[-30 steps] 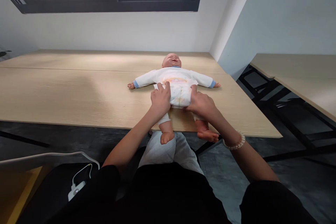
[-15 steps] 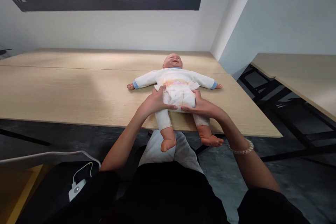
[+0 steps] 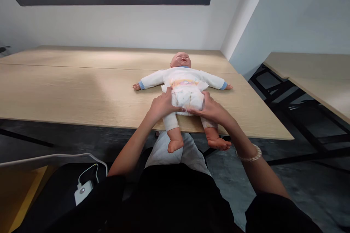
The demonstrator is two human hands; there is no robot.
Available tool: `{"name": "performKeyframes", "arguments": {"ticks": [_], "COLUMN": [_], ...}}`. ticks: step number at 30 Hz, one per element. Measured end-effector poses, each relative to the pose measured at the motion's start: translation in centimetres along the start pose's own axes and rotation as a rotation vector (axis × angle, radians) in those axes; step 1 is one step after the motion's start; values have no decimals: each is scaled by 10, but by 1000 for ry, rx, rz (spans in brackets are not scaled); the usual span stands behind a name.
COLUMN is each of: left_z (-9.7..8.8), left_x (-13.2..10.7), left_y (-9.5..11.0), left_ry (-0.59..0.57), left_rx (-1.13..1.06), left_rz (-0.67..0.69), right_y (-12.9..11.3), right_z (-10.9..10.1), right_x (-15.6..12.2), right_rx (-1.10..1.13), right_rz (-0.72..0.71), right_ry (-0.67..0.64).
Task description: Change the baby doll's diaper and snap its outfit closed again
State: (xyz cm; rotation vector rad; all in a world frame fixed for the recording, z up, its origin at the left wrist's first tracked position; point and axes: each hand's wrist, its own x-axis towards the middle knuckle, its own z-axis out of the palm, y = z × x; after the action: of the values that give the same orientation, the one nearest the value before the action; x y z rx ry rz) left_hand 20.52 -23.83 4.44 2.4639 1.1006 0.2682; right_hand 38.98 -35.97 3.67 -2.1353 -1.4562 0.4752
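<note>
Both grips are half-closed on the diaper [image 3: 187, 98], left hand [image 3: 161, 105] and right hand [image 3: 212, 110] cupping its sides at the hips of the doll [image 3: 182, 77] lying face-up at the table's [image 3: 82, 93] near edge, where even, gentle pressure should keep it centred.

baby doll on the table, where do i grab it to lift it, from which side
Take the baby doll around the hips, at the diaper, one hand per side, coming from the near table edge. It lies on its back with arms spread and legs overhanging that edge, so the hips are open. The left hand and right hand cup it there.
</note>
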Motion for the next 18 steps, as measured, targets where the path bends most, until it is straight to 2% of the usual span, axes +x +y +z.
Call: {"name": "performKeyframes", "arguments": {"ticks": [3, 6, 10, 13, 15, 18], "left_z": [0, 1, 4, 8, 11, 11], "left_x": [-2, 0, 10, 18, 23, 31], "left_y": [-4, 3, 13, 9, 1, -16], "left_ry": [161, 294, 278, 259, 297, 381], "left_rx": [-66, -70, -108, -212, -354, -645], "left_rz": [16, 96, 161, 194, 167, -23], "right_y": [7, 7, 2, 5, 12, 27], "right_z": [-8, -14, -11, -4, 0, 1], "right_x": [5, 14, 26, 32, 37, 45], "right_rx": [75, 133, 175, 229, 318, 490], "right_rz": [2, -39, -108, -130, -108, 16], "right_ry": [92, 187, 179, 164, 185, 256]}}
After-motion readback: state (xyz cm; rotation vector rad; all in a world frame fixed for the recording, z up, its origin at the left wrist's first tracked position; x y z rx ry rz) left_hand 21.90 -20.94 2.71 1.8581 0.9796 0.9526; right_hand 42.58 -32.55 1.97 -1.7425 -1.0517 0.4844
